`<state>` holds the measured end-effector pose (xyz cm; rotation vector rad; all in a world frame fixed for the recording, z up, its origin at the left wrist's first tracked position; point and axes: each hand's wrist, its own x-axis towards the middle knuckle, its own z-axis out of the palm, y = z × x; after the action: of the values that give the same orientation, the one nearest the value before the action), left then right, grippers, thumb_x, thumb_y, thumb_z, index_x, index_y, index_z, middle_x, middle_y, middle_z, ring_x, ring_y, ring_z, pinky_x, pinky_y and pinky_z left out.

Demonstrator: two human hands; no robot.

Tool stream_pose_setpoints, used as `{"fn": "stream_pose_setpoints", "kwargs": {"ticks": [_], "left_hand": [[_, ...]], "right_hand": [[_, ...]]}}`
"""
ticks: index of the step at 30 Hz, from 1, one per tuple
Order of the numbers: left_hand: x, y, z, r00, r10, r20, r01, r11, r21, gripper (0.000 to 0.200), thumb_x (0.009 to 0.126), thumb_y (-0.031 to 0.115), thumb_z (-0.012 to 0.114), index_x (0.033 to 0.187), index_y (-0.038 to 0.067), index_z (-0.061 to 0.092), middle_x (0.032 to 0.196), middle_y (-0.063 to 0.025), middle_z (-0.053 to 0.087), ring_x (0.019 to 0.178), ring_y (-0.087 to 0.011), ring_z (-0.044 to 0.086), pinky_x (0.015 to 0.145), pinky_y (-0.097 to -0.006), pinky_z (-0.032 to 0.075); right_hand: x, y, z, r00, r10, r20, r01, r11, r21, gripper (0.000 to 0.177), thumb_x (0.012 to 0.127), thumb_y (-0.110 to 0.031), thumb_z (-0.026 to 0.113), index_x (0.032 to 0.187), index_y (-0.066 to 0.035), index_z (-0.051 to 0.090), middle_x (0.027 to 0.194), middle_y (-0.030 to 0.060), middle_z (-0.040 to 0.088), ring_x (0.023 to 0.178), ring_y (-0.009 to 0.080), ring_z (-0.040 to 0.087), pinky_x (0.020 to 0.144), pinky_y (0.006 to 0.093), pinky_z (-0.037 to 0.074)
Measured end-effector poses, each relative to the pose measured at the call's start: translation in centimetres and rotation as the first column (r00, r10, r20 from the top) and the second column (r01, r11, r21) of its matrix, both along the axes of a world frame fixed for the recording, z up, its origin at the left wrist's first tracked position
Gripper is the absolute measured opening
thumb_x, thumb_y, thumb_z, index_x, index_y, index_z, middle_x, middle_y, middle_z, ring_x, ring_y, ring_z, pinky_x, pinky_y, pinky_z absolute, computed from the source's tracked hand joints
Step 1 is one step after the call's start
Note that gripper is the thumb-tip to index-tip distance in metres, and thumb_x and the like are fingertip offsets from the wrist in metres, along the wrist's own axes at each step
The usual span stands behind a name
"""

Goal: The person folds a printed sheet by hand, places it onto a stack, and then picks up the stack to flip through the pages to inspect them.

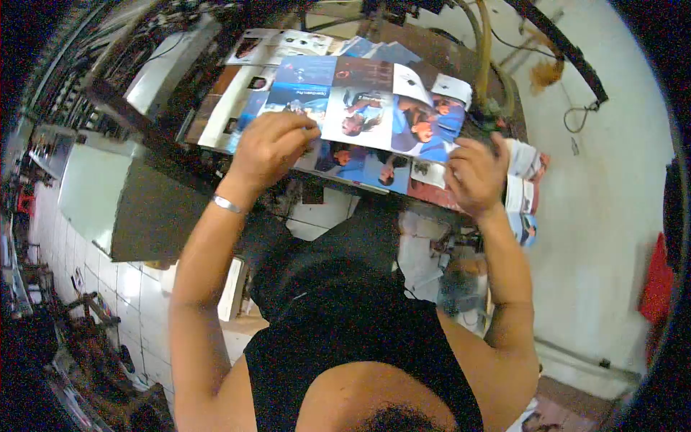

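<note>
A printed sheet (362, 108) with blue panels and photographs of people lies across the table in front of me. My left hand (272, 147) is at its near left corner, wearing a silver band on the wrist; its fingers are bent and closed on the edge. At the right end, my right hand (476, 171) has curled fingertips at the sheet's near corner; its palm side is hidden. Part of the sheet's right end curls upward. Under the near edge, more printed sheets (389, 171) stick out.
Other printed papers (306, 42) lie at the table's far left. More prints (527, 162) hang over its right end. A pale metal cabinet (93, 191) stands at left, and a yellowish hose (484, 50) rises behind the table. A white wall (597, 237) is on the right.
</note>
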<state>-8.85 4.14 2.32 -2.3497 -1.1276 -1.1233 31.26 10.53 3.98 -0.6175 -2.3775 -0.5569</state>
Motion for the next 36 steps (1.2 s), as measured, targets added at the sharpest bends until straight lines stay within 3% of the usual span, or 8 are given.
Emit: {"fn": "stream_pose_setpoints", "kwargs": {"ticks": [6,10,13,14,17,27,33,36], "left_hand": [[1.9,1.8,-9.8,0.976,-0.098,-0.192,0.080,0.992,-0.099,0.016,0.083,0.015,0.069,0.099,0.013,0.070,0.110,-0.0008,0.071,0.105,-0.0230,0.068,0.090,-0.0384,0.054],[2.3,1.8,-9.9,0.973,-0.105,-0.204,0.078,0.988,-0.134,0.015,0.083,0.016,0.068,0.097,0.014,0.069,0.108,0.0003,0.071,0.103,-0.0227,0.067,0.090,-0.0377,0.054],[1.9,2.2,-10.4,0.967,-0.101,-0.234,0.067,0.987,-0.148,0.016,0.083,0.017,0.068,0.099,0.015,0.069,0.109,-0.0002,0.071,0.104,-0.0233,0.067,0.092,-0.0393,0.053],[1.7,2.3,-10.6,0.965,-0.100,-0.243,0.060,0.984,-0.167,0.017,0.084,0.018,0.068,0.101,0.015,0.070,0.111,-0.0007,0.071,0.106,-0.0240,0.068,0.093,-0.0407,0.053],[1.3,2.5,-10.8,0.963,-0.097,-0.252,0.049,0.981,-0.188,0.020,0.084,0.019,0.068,0.103,0.016,0.070,0.112,-0.0015,0.072,0.108,-0.0253,0.068,0.095,-0.0429,0.053],[0.2,2.6,-12.2,0.980,-0.073,-0.186,0.031,0.974,-0.222,0.031,0.082,0.018,0.074,0.113,0.016,0.071,0.119,-0.0047,0.071,0.114,-0.0280,0.067,0.098,-0.0451,0.052],[-1.9,0.9,-9.9,0.986,0.157,0.057,-0.130,0.937,-0.324,0.052,0.085,0.011,0.065,0.137,0.011,0.062,0.136,-0.0119,0.064,0.125,-0.0334,0.061,0.105,-0.0450,0.047],[-4.4,1.3,-11.3,0.959,0.225,0.170,-0.129,0.887,-0.444,0.046,0.087,0.006,0.059,0.132,0.005,0.067,0.133,-0.0178,0.067,0.124,-0.0364,0.061,0.108,-0.0452,0.047]], "right_hand": [[2.3,0.6,-11.0,0.991,0.003,0.134,0.051,0.914,-0.401,0.015,0.079,-0.016,0.076,0.086,-0.014,0.063,0.112,0.0025,0.071,0.124,0.0238,0.063,0.120,0.0601,0.027],[1.6,0.7,-9.6,0.998,-0.063,-0.031,0.039,0.863,-0.504,0.020,0.084,-0.023,0.074,0.100,-0.014,0.068,0.132,0.0054,0.068,0.132,0.0300,0.059,0.121,0.0598,0.026],[0.9,2.0,-8.5,0.991,-0.099,-0.093,0.040,0.867,-0.497,0.037,0.089,-0.031,0.071,0.123,-0.017,0.071,0.145,0.0083,0.062,0.139,0.0334,0.053,0.122,0.0609,0.025],[0.7,2.5,-8.1,0.996,-0.084,-0.010,0.066,0.844,-0.532,0.053,0.092,-0.041,0.068,0.142,-0.023,0.066,0.157,0.0099,0.052,0.146,0.0358,0.045,0.123,0.0618,0.021],[0.5,3.2,-8.9,0.980,-0.071,0.187,0.150,0.878,-0.454,0.058,0.091,-0.045,0.070,0.146,-0.031,0.061,0.161,0.0058,0.048,0.149,0.0348,0.041,0.123,0.0658,0.021],[0.8,2.8,-11.3,0.927,-0.105,0.360,0.277,0.839,-0.469,0.076,0.086,-0.055,0.071,0.156,-0.033,0.049,0.170,0.0035,0.034,0.157,0.0352,0.028,0.123,0.0729,0.014],[0.2,2.3,-11.4,0.901,-0.115,0.418,0.312,0.842,-0.441,0.078,0.089,-0.051,0.069,0.160,-0.032,0.043,0.172,0.0103,0.028,0.158,0.0408,0.024,0.123,0.0727,0.016],[-0.7,1.9,-10.6,0.873,-0.088,0.481,0.336,0.821,-0.461,0.084,0.092,-0.042,0.069,0.165,-0.030,0.031,0.173,0.0151,0.022,0.159,0.0430,0.019,0.122,0.0735,0.015]]}}
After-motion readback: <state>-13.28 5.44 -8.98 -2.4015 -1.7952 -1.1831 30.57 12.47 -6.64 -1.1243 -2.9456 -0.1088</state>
